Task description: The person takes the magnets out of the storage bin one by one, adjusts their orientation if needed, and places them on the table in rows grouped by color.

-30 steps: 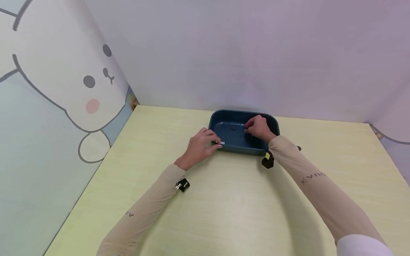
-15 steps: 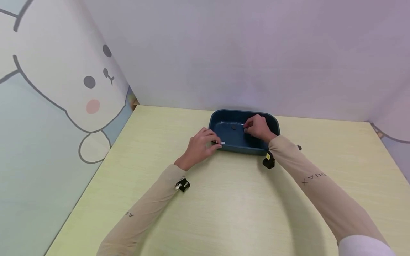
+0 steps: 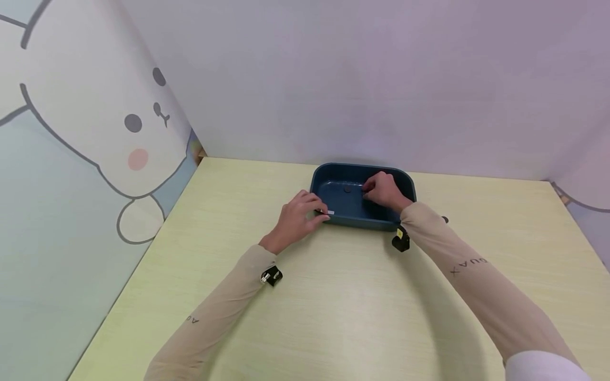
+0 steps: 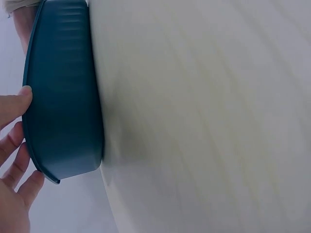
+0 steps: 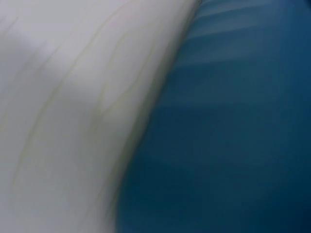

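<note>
A dark blue rectangular plastic basin point(image 3: 362, 223) stands on the table against the back wall. My left hand point(image 3: 297, 217) holds its front left corner, fingers over the rim and thumb at the outer side; the left wrist view shows the thumb and fingertips point(image 4: 33, 187) along the rim of the basin point(image 4: 65, 107). Inside the basin, my right hand point(image 3: 385, 191) has its fingers curled down and seems to pinch a small dark piece, mostly hidden by the fingers. A small dark round piece point(image 3: 347, 189) lies on the basin floor left of that hand. The right wrist view shows only the basin's blurred outer wall point(image 5: 218, 136).
A small dark round thing point(image 3: 445, 219) shows beside the right sleeve, partly hidden. A white label point(image 3: 331, 212) sits near the basin's front left rim. The pale wooden table point(image 3: 333, 307) stretches toward me, and the wall point(image 3: 357, 79) rises right behind the basin.
Hardly anything differs. The right hand's fingertips shift slightly inside the basin, and the grey piece at them shows less now. The left hand and the basin stay in place.
</note>
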Demonstrator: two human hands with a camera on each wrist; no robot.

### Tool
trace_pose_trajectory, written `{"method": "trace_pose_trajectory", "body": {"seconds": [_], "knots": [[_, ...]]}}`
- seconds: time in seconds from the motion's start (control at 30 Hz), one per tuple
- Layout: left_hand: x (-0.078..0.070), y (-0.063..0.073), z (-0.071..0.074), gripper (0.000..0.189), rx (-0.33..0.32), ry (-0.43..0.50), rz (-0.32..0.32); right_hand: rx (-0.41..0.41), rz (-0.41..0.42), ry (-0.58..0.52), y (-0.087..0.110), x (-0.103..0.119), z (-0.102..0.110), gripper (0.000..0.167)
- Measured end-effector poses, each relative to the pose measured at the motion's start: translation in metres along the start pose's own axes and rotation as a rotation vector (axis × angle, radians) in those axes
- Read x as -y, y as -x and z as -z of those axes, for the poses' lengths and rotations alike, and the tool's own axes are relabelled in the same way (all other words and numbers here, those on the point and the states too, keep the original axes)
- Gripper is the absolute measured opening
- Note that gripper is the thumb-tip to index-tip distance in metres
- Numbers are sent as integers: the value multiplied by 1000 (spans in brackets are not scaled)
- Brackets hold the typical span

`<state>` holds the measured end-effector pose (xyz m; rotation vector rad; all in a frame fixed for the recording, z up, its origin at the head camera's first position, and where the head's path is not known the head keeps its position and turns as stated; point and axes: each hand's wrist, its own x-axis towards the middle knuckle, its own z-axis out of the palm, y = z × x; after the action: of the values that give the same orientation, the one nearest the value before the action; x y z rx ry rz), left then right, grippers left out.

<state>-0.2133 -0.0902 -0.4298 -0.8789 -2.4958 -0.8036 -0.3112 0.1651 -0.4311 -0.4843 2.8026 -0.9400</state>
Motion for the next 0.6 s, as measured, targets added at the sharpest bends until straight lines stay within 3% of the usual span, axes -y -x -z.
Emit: {"method": "trace_pose_trajectory", "body": {"seconds": [0.6], "knots": [[4, -1, 1, 9, -8, 12, -22, -85, 32, -41, 15, 0, 12, 15]]}}
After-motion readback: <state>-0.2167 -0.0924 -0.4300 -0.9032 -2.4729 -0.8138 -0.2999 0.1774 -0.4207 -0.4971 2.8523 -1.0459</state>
